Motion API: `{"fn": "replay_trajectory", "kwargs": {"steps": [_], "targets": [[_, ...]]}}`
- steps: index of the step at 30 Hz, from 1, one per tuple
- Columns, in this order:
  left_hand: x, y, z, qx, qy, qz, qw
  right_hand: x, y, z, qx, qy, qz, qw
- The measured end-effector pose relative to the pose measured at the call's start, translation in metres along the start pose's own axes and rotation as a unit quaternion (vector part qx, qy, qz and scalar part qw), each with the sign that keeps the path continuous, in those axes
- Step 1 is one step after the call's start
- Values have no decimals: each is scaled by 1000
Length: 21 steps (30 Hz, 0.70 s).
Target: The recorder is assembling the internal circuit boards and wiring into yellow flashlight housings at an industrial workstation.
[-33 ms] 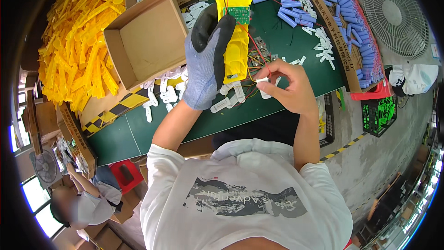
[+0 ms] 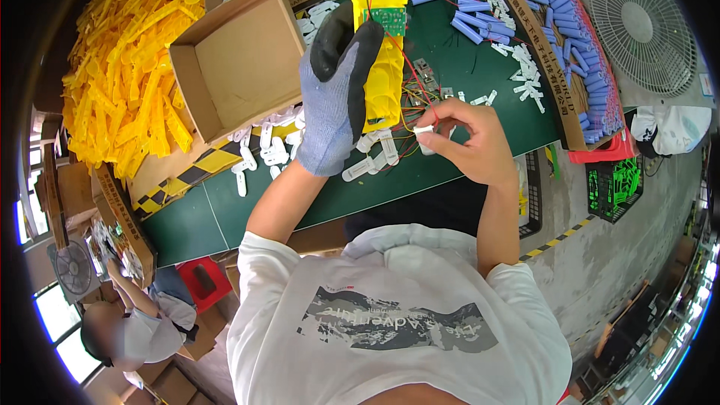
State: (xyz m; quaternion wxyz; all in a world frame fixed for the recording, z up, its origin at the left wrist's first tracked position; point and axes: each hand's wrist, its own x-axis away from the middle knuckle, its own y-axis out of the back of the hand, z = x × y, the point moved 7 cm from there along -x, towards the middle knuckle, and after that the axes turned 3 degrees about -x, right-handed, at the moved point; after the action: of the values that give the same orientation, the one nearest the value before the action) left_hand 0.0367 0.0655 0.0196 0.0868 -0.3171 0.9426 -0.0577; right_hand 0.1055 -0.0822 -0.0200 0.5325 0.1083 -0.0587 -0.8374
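My left hand, in a grey-blue glove with black fingertips, grips a long yellow plastic shell from its left side. Across the shell lies a green circuit board, close to the gloved fingertips. A red wire runs from the board toward my bare right hand. Between thumb and forefinger, that hand pinches a small white plastic piece. Beneath the shell's near end lie several white plastic parts and a tangle of thin wires.
An open cardboard box stands left of my gloved hand, beside a heap of yellow shells. Blue-purple cylindrical cells lie on the green table; more fill a box near a fan. Another person works at lower left.
Both hands keep their grips and places, with only a very slight shift of the view. The person at lower left has moved an arm a little.
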Motion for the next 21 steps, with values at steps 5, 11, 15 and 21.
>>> {"fn": "replay_trajectory", "kwargs": {"steps": [5, 11, 15, 21], "targets": [[-6, 8, 10, 52, -15, -36, 998, -4, -11, 22, -188, 111, -57, 974], [-7, 10, 13, 110, 18, -22, 994, -28, -29, 32, -65, 231, -48, 970], [-2, 13, 7, 141, 29, -27, 989, -20, -35, 25, 9, 240, -83, 967], [5, 9, 6, 207, -26, -48, 977, -23, -51, -21, -376, -26, -164, 912]]}}
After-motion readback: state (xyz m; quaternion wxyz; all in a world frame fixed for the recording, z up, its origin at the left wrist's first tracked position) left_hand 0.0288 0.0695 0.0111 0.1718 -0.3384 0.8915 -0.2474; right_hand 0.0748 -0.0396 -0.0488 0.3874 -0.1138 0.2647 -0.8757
